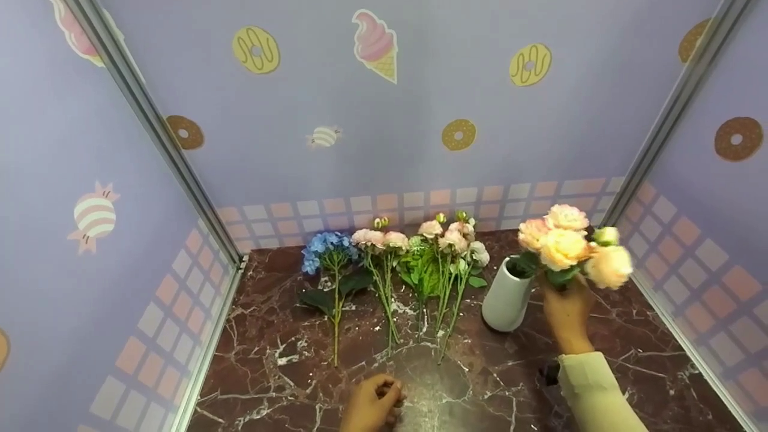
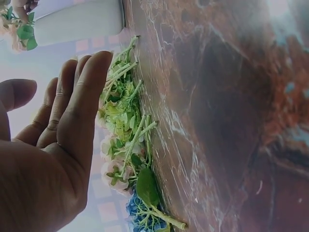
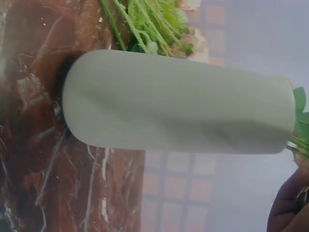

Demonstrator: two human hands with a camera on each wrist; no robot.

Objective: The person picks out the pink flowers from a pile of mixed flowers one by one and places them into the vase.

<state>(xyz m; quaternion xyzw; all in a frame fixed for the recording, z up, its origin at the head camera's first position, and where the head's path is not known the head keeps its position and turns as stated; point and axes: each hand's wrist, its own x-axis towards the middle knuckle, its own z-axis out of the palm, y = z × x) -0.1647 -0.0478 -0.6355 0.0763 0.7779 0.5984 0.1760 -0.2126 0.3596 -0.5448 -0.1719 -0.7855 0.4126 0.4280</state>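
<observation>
My right hand [image 1: 567, 309] grips a bunch of peach and yellow flowers [image 1: 564, 249] just beneath their blooms, at the mouth of a white vase [image 1: 504, 303]. In the right wrist view, green stems [image 3: 298, 141] reach the rim of the upright vase [image 3: 178, 101], beside my fingers [image 3: 286, 203]. How deep the stems go is hidden by the vase wall. Low in the middle of the head view is my left hand [image 1: 372, 402], holding nothing. The left wrist view shows its fingers [image 2: 77, 104] relaxed, slightly bent and apart from the thumb.
On the dark red marbled tabletop [image 1: 270, 378] lie a blue hydrangea [image 1: 330, 249], pale pink flowers [image 1: 381, 240], a green leafy sprig [image 1: 421, 270] and more pink flowers [image 1: 453, 237], left of the vase. Patterned purple walls [image 1: 414, 162] enclose the back and sides.
</observation>
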